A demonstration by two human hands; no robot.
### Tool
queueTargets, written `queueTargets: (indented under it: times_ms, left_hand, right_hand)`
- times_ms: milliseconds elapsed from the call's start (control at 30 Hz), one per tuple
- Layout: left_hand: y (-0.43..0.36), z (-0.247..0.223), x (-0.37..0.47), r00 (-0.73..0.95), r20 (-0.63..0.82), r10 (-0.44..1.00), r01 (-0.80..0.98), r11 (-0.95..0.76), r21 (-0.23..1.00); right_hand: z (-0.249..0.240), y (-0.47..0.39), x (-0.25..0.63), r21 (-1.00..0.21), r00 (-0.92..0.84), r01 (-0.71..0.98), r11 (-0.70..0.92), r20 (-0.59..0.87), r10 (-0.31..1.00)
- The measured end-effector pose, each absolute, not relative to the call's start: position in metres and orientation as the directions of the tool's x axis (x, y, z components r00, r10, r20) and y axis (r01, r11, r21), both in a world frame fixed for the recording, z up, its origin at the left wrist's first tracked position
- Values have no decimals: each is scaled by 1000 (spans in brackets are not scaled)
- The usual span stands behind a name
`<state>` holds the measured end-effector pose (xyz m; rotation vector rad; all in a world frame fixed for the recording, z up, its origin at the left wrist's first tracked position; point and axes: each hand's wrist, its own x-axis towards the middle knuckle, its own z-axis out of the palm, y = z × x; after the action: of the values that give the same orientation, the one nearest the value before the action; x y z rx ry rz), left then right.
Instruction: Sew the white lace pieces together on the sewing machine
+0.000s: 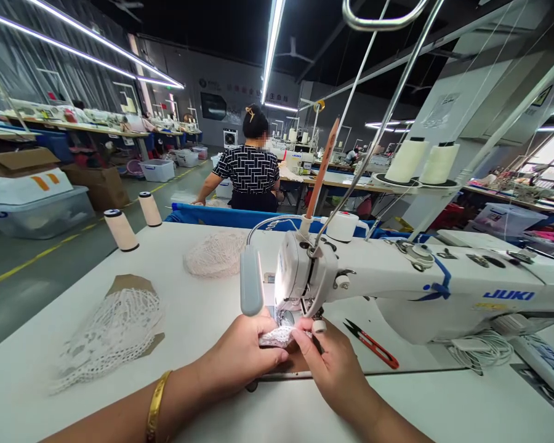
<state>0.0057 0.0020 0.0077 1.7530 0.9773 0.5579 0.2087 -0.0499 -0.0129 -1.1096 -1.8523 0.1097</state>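
Both my hands are at the needle area of a white sewing machine (369,271). My left hand (242,344) pinches a small piece of white lace (277,336) between thumb and fingers. From the other side, my right hand (330,360) grips the same lace with thumb and forefinger, close under the presser foot, which is partly hidden. A grey lamp head (252,280) hangs just above my left hand. Right of my right hand lie red-handled thread snips (373,346) on the machine bed.
White lace (115,326) over brown card lies at left, with a second lace pile (215,253) farther back. Two thread cones (121,231) stand at the table's left edge. A coiled cable (482,351) lies at right. Ahead, a person (249,166) sits facing away.
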Motion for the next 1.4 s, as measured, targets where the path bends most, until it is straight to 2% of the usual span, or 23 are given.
queueTargets:
  times_ms: [100,167,267,333,433,700,933,1067,1267,1400]
  left_hand:
    - [-1,7,3,606,17,795,313,-258,914]
    - [-4,3,0,644,156,749,289,-427,857]
    - [-12,-8,-7,701,398,591,256,-730,634]
    - [-18,-16,-10,715,497,491,249,-844,475]
    - [-22,-23,-12,723,545,425,253,-897,363]
    - [-15,-21,-9,702,582,410,275,-910,309]
    - [-3,-23,-8,702,548,455,318,-888,331]
    - [5,-24,-9,717,441,540,330,-820,468]
    - [17,-12,-6,686,243,686,404,-637,656]
    - [23,-10,-5,667,218,713,386,-580,717]
  right_hand:
    - [-13,-51,212,-465,-202,636,616,670,714]
    - [-13,-53,215,-416,-311,639,647,630,712]
    - [-14,-56,220,-266,-535,615,742,551,641]
    - [-16,-57,222,-192,-603,596,780,536,592]
    - [-19,-57,223,-167,-610,599,783,538,582]
    - [-24,-51,225,-201,-576,630,750,527,625]
    - [-27,-42,224,-199,-523,678,708,546,654]
    - [-23,-41,226,-206,-468,741,640,525,711]
    - [-23,-45,216,-307,-411,732,609,514,753]
    - [-24,-44,207,-383,-312,745,547,524,793]
